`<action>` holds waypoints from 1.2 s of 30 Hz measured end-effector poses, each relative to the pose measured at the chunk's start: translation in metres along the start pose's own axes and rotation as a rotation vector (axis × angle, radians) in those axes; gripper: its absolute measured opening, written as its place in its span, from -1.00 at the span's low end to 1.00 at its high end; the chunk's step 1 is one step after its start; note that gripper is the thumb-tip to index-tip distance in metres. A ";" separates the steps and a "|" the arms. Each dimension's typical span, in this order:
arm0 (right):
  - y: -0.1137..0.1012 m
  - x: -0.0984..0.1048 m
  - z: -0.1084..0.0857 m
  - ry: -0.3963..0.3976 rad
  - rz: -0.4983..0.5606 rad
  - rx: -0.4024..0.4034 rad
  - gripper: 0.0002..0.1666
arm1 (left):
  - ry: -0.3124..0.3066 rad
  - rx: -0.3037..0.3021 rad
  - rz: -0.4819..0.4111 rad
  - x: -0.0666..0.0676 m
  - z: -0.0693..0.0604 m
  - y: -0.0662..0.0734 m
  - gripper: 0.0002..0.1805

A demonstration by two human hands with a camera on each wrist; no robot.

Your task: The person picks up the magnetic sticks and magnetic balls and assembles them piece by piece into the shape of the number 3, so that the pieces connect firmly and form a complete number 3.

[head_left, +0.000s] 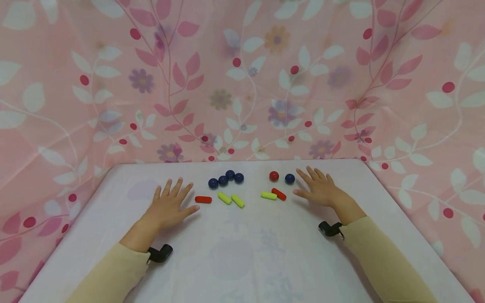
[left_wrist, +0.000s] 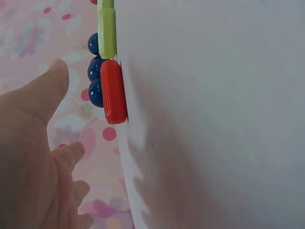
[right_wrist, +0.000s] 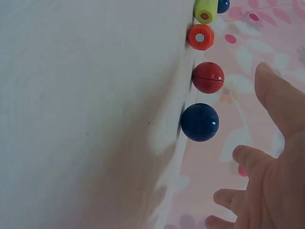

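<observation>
My left hand (head_left: pixel 166 209) is held over the left side of the white table with its fingers spread, holding nothing. Nearest to it lies a short red ribbed rod (head_left: pixel 203 199); two yellow-green rods (head_left: pixel 224 198) lie just right of that. Behind them sits a cluster of several dark blue balls (head_left: pixel 223 180). On the right, my right hand (head_left: pixel 320 189) is spread and holds nothing. Close to its fingertips is a single dark blue ball (right_wrist: pixel 200 122), beside a red ball (right_wrist: pixel 208 78). In front of these, a yellow-green rod (head_left: pixel 268 195) lies against another red rod (head_left: pixel 279 194).
A white cloth covers the table (head_left: pixel 231 256), with faint printed patterns. Behind and beside it hangs a pink curtain (head_left: pixel 242 84) with leaves and flowers. Small black devices (head_left: pixel 161 253) are strapped at both wrists, by the beige sleeves (head_left: pixel 382 256).
</observation>
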State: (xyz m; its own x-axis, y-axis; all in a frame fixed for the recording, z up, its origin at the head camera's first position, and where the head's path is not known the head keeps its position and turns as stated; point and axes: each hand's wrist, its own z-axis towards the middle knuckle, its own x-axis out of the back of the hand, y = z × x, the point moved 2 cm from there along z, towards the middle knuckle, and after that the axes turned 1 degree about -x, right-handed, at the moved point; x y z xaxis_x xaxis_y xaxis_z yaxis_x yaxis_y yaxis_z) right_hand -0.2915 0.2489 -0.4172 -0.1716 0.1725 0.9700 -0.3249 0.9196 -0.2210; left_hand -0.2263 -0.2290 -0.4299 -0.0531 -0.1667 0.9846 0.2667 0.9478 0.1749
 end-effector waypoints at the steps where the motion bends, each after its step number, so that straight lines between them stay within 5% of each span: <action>1: -0.001 0.000 0.001 -0.006 -0.005 -0.001 0.09 | -0.003 -0.003 -0.001 -0.001 0.001 0.001 0.02; 11: -0.007 -0.004 0.009 -0.014 0.011 -0.004 0.03 | -0.056 -0.003 -0.070 -0.009 0.012 0.001 -0.02; 24: -0.002 -0.008 0.022 0.002 0.110 0.008 -0.04 | -0.018 -0.094 -0.156 -0.006 0.019 0.009 -0.30; 36: -0.003 -0.011 0.034 0.055 0.222 0.021 -0.23 | -0.013 -0.001 -0.328 -0.008 0.029 0.001 -0.42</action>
State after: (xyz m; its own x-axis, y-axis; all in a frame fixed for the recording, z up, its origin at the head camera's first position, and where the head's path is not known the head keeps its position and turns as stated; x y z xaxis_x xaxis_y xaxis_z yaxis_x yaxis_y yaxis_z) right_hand -0.3206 0.2322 -0.4309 -0.1899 0.3896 0.9012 -0.3045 0.8493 -0.4313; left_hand -0.2538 -0.2186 -0.4377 -0.1485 -0.4600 0.8754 0.2338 0.8438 0.4830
